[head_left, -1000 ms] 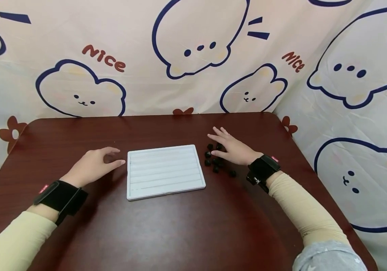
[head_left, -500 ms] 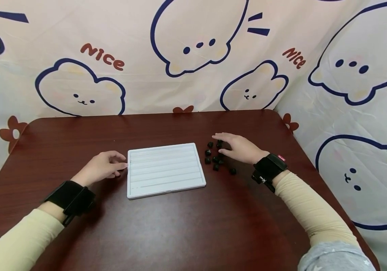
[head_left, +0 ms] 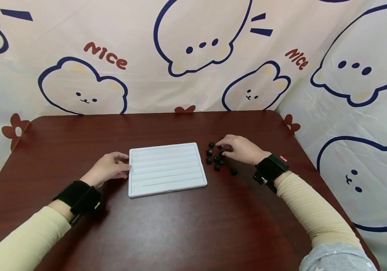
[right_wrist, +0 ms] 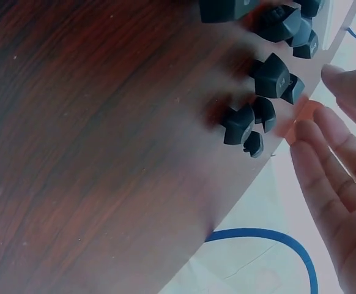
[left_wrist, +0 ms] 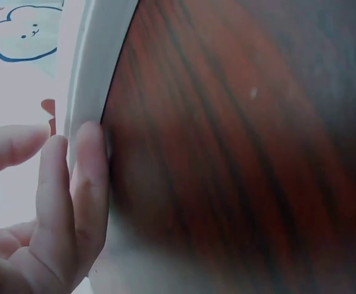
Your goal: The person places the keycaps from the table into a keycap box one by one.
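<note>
My left hand lies at the left edge of a white ridged board, fingertips right at its rim. In the left wrist view, the fingers are fairly straight along the side of the white board, not wrapped around it. My right hand hovers over the far side of a group of black keycaps. Its thumb and fingers are bent loosely and spread apart. The right wrist view shows the fingers beside several keycaps, with nothing visible between them.
A dark red-brown wooden table carries the board and keycaps. One keycap lies apart, nearer the front. A cartoon-printed cloth hangs behind the table and along its right side.
My left hand has moved right to the board's edge. My right hand has shifted slightly right and lowered, its fingers drawing from spread to bent over the far keycaps.
</note>
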The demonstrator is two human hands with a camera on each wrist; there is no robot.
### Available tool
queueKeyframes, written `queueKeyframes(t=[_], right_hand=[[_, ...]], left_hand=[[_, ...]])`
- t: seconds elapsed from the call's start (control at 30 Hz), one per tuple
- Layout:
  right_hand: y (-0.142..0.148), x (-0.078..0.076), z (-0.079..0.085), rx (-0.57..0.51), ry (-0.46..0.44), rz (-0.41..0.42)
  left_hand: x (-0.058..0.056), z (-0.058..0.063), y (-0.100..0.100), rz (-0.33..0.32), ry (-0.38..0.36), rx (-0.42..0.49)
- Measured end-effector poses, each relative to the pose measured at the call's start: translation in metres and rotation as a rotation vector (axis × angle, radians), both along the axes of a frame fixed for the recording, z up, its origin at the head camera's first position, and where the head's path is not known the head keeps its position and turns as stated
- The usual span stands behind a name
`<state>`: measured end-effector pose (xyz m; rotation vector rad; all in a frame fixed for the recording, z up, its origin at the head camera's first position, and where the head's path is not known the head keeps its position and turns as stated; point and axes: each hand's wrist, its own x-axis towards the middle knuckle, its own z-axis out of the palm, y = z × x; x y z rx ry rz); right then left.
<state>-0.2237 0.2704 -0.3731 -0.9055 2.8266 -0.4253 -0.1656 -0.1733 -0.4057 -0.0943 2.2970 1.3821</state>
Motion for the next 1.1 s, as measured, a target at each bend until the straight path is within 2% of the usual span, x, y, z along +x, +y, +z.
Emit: queueKeyframes(t=[0.3, 0.57, 0.73, 1.1], right_hand=[[0.001, -0.005, -0.009, 0.007, -0.055, -0.007], [-0.004, -0.009, -0.012, 0.034, -0.088, -0.019], [-0.005, -0.012, -0.011, 0.043, -0.099, -0.017], [-0.005, -0.015, -0.016, 0.048, -0.114, -0.011]], left_hand=[[0.006, 0.0, 0.008, 0.029, 0.025, -0.011], [0.004, -0.004, 0.009, 0.033, 0.017, -0.058], [0.003, -0.003, 0.012, 0.022, 0.062, -0.104], [0.006, -0.005, 0.013, 0.018, 0.098, -0.075]])
